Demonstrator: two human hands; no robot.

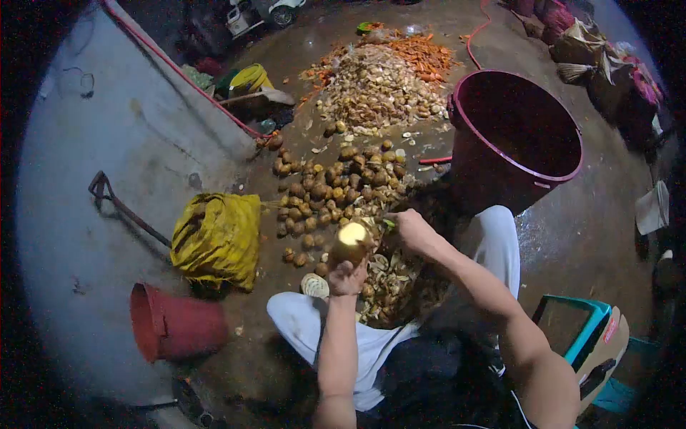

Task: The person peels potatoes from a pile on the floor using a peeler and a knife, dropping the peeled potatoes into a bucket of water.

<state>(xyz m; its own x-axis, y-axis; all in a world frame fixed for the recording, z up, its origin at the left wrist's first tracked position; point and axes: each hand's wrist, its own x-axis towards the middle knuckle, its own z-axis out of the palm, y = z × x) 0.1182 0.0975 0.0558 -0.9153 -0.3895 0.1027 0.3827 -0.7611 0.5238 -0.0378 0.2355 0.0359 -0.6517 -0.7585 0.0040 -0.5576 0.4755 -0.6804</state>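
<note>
My left hand [348, 277] is closed around a brown-skinned root vegetable [349, 250], whose pale, bright cut face [352, 234] points up. Just to the right, my right hand [413, 230] is closed on a small tool with a green part [389, 223]; its blade is too blurred to make out. Beneath the hands, peelings and scraps [389, 279] lie between my knees. Beyond them spreads a heap of round brown root vegetables [343, 179]. A pale, ridged round thing [314, 285] rests by my left knee.
A tall maroon tub [486, 168] stands ahead on the right. Farther off is a mound of pale pieces [379, 86] beside orange carrot-like pieces [421, 57]. On the left are a yellow sack [218, 239], a red bucket [187, 330] and a long-handled tool [132, 214]. A teal-edged box [586, 332] sits right.
</note>
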